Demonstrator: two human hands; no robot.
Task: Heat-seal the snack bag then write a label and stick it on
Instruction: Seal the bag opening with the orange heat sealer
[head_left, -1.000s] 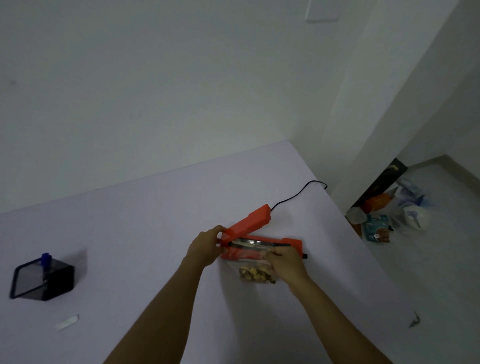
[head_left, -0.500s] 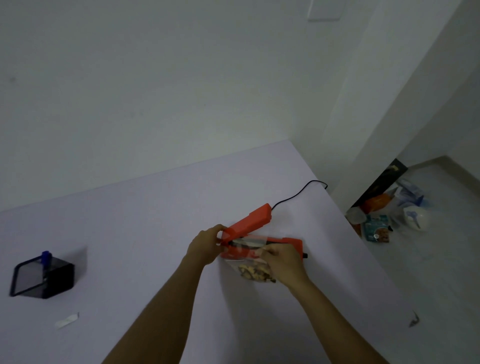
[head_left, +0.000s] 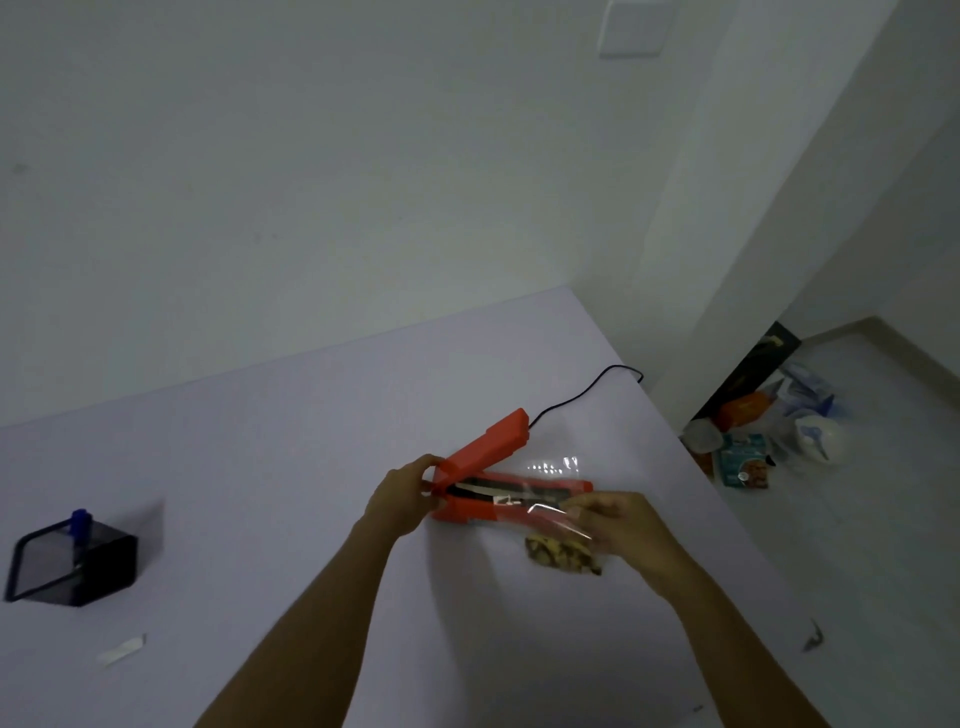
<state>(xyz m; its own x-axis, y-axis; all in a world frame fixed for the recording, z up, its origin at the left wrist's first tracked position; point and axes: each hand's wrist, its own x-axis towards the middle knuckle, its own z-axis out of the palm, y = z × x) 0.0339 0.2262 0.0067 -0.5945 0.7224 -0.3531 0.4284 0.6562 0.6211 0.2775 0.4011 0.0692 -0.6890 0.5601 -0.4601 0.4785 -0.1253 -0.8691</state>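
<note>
The snack bag (head_left: 558, 535) had slid rightward along the open orange heat sealer (head_left: 498, 480), pinched by the right hand (head_left: 618, 530), while the left hand (head_left: 402, 499) gripped the sealer's hinge end on the tabletop (head_left: 260, 467).

Clutter on the floor, a wall plate and a dark scrap

A heap of packets and bags (head_left: 769, 441) lies on the pale floor right of the white table (head_left: 311, 441), with a flat black board (head_left: 748, 376) leaning at the wall corner; a white rectangular wall plate (head_left: 631, 26) sits high up; a small dark scrap (head_left: 813, 636) lies near the table's right edge.
</note>
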